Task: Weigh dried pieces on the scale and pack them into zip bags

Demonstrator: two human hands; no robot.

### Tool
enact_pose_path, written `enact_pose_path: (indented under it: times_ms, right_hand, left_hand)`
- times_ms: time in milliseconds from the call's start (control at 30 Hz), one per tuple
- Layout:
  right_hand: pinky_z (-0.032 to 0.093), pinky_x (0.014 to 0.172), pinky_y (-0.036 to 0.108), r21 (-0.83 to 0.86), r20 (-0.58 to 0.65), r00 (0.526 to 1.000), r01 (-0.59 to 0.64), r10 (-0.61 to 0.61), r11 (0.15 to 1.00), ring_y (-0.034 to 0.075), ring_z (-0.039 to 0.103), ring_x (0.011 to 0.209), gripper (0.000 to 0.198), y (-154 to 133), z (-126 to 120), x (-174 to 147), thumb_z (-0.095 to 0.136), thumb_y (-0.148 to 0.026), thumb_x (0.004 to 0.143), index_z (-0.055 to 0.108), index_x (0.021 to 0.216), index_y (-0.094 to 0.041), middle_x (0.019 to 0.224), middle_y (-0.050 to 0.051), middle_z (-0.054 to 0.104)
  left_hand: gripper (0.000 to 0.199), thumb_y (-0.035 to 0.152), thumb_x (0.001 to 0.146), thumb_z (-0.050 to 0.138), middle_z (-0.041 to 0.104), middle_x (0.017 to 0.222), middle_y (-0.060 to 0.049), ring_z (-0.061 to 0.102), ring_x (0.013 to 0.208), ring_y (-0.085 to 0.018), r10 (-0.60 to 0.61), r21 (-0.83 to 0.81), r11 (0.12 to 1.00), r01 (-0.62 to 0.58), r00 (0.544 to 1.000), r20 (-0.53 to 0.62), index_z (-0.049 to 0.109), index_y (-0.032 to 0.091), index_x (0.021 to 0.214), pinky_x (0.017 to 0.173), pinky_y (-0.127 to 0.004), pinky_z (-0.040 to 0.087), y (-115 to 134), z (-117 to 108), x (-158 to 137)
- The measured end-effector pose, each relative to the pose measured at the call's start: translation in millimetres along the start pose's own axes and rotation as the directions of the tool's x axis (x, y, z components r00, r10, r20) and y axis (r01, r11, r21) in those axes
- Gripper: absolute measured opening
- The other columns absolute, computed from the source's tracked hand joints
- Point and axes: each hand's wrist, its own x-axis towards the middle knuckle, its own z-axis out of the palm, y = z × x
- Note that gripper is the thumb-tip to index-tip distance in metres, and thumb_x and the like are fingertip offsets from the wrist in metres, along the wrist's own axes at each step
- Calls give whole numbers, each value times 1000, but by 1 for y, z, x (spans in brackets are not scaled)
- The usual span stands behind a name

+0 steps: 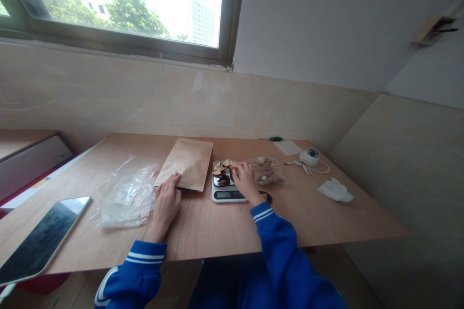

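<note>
My left hand (168,201) lies with its fingers stretched over the lower left corner of a brown kraft paper bag (188,161). My right hand (247,182) reaches over the right side of a small digital kitchen scale (229,195). Its fingers are bent together beside dried slices (219,169) on the weighing plate; whatever they pinch is hidden. A darker dried piece (224,180) lies at the front of the plate. Right of the scale is a clear zip bag (270,174) with dried pieces inside. Another dark dried piece (266,197) shows partly behind my right wrist.
Crumpled clear plastic bags (125,198) lie left of my left hand, with a tablet (43,239) farther left. On the right are a white corded device (310,156), a crumpled white tissue (335,189), a paper sheet (287,147) and a green-handled screwdriver (276,139).
</note>
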Motion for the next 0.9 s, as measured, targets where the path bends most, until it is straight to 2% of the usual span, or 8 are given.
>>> enact_pose_path:
  times_ms: [133, 267, 367, 533, 667, 800, 900]
  right_hand:
    - [38, 90, 37, -56, -23, 996, -85, 84, 995, 24, 50, 97, 22, 12, 5, 11, 46, -19, 89, 66, 99, -18, 102, 10, 60]
    - [37, 91, 41, -135, -16, 984, -179, 178, 974, 28, 50, 101, 22, 18, 14, 14, 53, -30, 87, 65, 98, -16, 102, 13, 60]
    - [38, 90, 42, -119, -31, 970, -244, 242, 963, 29, 51, 102, 25, 24, 22, 14, 57, -37, 84, 66, 93, -16, 100, 14, 61]
    - [42, 85, 38, 118, -97, 954, -272, 284, 955, 25, 57, 93, 25, 39, 34, 14, 58, -41, 80, 67, 78, -18, 87, 9, 66]
    - [46, 80, 34, 329, -115, 934, -286, 339, 900, 22, 61, 85, 26, 44, 35, 18, 60, -44, 77, 65, 75, -18, 82, 8, 68]
    - [47, 78, 35, 479, -170, 903, -274, 395, 834, 22, 62, 83, 29, 44, 22, 22, 59, -45, 76, 63, 78, -17, 84, 9, 69]
    - [48, 78, 35, 542, -205, 887, -248, 413, 803, 23, 63, 83, 31, 45, 3, 19, 59, -47, 76, 63, 80, -17, 85, 9, 69]
  left_hand:
    - [44, 12, 82, 36, 60, 129, -11, 53, 122, -24, -56, -15, 998, 56, 998, 11, 55, 16, 122, 105, -40, 34, 1, -3, 0]
    - [39, 14, 85, 37, 63, 124, -11, 55, 119, -24, -100, 2, 995, 100, 995, -25, 57, 15, 118, 102, -39, 36, 2, -6, 1]
    - [35, 17, 88, 38, 64, 122, -11, 56, 118, -25, -153, 41, 987, 157, 985, -77, 59, 16, 116, 99, -39, 37, 2, -8, 0]
    - [30, 25, 91, 42, 65, 121, -8, 57, 114, -24, -198, 75, 975, 209, 972, -126, 62, 21, 113, 101, -40, 32, 0, -13, -1]
    - [26, 31, 91, 46, 71, 107, -5, 61, 102, -22, -195, 57, 976, 208, 964, -179, 67, 25, 106, 101, -39, 32, 0, -16, 0]
    - [27, 36, 90, 47, 74, 90, -4, 61, 88, -23, -177, 78, 977, 198, 958, -224, 71, 26, 99, 95, -38, 35, 2, -20, 6]
    - [30, 38, 91, 46, 73, 89, -4, 59, 86, -24, -170, 99, 975, 200, 954, -247, 72, 26, 98, 92, -38, 35, 3, -24, 15]
